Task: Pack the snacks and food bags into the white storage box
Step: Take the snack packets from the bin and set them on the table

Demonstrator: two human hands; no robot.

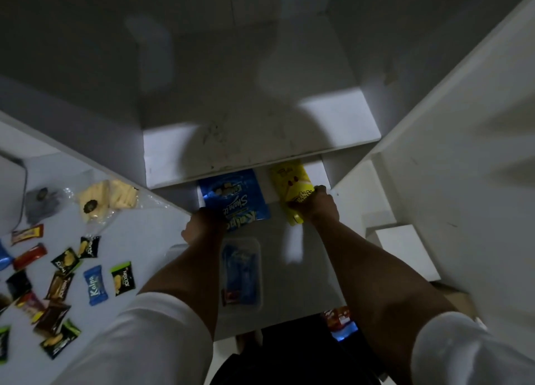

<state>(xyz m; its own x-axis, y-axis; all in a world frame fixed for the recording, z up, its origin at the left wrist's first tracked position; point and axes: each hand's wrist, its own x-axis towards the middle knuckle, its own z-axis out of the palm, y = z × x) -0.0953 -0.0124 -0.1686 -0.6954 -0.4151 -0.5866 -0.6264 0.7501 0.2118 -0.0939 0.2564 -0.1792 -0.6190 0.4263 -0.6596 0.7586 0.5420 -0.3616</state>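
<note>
My left hand grips the near corner of a blue snack bag. My right hand grips the near end of a yellow snack bag. Both bags lie side by side under the edge of a white shelf, in a white compartment. Just below my hands sits a white storage box with a clear tub of blue and red wrappers in it. Several small snack packets lie scattered on the white surface at the left.
A clear bag of pale yellow crackers lies at the left near the compartment. An open white cabinet door stands at the right. A red and blue packet shows below the box. A dark cable runs at the far left.
</note>
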